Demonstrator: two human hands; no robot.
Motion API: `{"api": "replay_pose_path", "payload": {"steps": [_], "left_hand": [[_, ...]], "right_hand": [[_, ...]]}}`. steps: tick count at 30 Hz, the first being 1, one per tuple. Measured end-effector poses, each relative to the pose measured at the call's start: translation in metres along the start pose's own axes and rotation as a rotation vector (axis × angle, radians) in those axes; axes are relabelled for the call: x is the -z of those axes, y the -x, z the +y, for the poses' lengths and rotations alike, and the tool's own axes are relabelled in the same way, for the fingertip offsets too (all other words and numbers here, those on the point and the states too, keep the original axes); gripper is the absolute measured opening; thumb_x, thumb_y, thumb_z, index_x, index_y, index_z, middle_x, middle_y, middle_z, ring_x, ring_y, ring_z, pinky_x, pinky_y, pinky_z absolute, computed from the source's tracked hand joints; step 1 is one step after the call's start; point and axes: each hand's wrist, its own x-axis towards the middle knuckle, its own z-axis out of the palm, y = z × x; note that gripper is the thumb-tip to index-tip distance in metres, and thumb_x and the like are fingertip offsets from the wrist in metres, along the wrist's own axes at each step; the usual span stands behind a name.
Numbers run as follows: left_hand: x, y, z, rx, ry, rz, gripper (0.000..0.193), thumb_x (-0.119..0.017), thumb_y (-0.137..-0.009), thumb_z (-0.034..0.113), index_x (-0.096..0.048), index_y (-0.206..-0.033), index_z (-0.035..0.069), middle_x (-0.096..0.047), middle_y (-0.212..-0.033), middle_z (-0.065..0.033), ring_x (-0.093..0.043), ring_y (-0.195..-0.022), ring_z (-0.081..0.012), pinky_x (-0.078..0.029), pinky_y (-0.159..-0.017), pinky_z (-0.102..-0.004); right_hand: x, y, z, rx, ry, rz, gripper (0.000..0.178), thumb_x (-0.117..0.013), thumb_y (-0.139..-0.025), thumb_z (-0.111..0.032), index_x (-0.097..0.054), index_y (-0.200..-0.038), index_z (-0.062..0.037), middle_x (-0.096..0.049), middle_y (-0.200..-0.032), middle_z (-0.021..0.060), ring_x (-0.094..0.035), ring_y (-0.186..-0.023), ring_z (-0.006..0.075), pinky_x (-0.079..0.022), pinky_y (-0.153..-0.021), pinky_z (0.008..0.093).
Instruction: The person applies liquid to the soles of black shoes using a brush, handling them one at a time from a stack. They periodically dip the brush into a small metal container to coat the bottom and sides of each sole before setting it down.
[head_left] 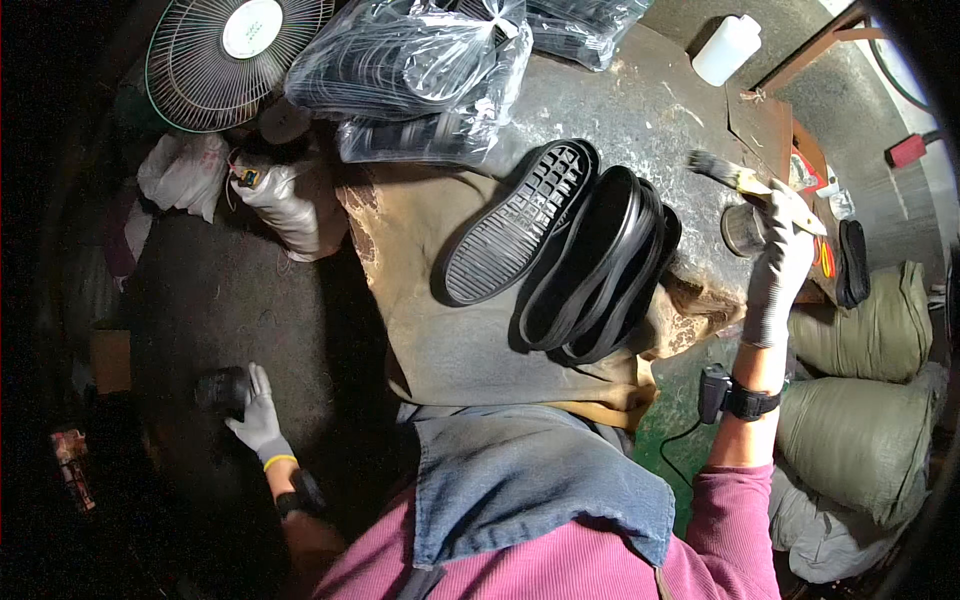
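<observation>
- Step, as judged: brush work; white knit-gloved right hand point(783, 245) grasping a pale-handled, dark-bristled flat brush point(750, 183), right of the tan cloth point(412, 275).
- Next move: seemingly calling for a firm handle grip, bristles staying clear of the cloth.
- White-gloved left hand point(258, 422): hanging left of the cloth, beside a dark, indistinct object point(220, 390); cannot tell whether grasping it.
- Black, oblong, rubber-looking shoe soles point(590, 275): lying overlapped on the cloth, the leftmost showing patterned tread, others hollow, rimmed interiors.
</observation>
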Motion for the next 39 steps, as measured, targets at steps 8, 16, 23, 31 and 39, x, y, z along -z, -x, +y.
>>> {"api": "replay_pose_path", "payload": {"steps": [8,16,23,31,39], "left_hand": [[-0.087,0.119,-0.254,0.999,-0.954,-1.253,0.041,-0.051,-0.099,0.017,-0.052,-0.136,0.0,-0.057,-0.135,-0.0187,-0.055,-0.124,-0.027,-0.048,-0.101,-0.0356],[-0.026,0.167,-0.358,0.432,-1.914,-1.422,0.06,-0.049,-0.1,0.017,-0.025,-0.152,-0.003,-0.036,-0.15,-0.03,-0.039,-0.139,-0.0379,-0.032,-0.115,-0.0384],[-0.032,0.185,-0.371,0.516,-1.692,-1.199,0.061,-0.066,-0.087,0.002,-0.043,-0.143,-0.001,-0.056,-0.132,-0.0174,-0.056,-0.118,-0.0224,-0.046,-0.098,-0.0329],[-0.066,0.194,-0.351,0.904,-1.411,-1.01,0.056,-0.065,-0.077,0.0,-0.05,-0.131,-0.007,-0.059,-0.097,-0.0032,-0.056,-0.084,-0.0092,-0.047,-0.076,-0.0227],[-0.149,0.202,-0.347,1.165,-0.966,-1.14,0.059,-0.062,-0.082,0.01,-0.046,-0.137,-0.004,-0.061,-0.125,-0.0131,-0.061,-0.111,-0.02,-0.047,-0.1,-0.0341]], "right_hand": [[0.06,-0.012,0.032,0.134,0.271,0.133,0.03,-0.059,-0.098,-0.016,-0.064,-0.118,0.0065,-0.067,-0.113,0.0131,-0.061,-0.101,0.0185,-0.046,-0.094,0.0323],[0.095,-0.034,0.063,-0.081,0.477,0.01,0.021,-0.074,-0.081,-0.016,-0.07,-0.099,-0.0045,-0.068,-0.085,0.0097,-0.063,-0.085,0.0252,-0.048,-0.085,0.0355],[0.109,-0.025,0.139,0.069,0.911,-0.067,0.018,-0.069,-0.086,-0.035,-0.07,-0.09,-0.0166,-0.07,-0.093,0.0015,-0.062,-0.098,0.0229,-0.025,-0.108,0.0507],[0.119,-0.024,0.153,-0.294,0.451,0.195,0.027,-0.066,-0.093,-0.027,-0.071,-0.106,-0.0037,-0.069,-0.094,0.0057,-0.062,-0.085,0.0172,-0.048,-0.075,0.0315],[0.155,-0.011,0.174,-0.292,-0.345,0.467,0.019,-0.065,-0.09,-0.011,-0.066,-0.105,0.0003,-0.068,-0.102,0.0067,-0.062,-0.093,0.0169,-0.049,-0.089,0.031]]}}
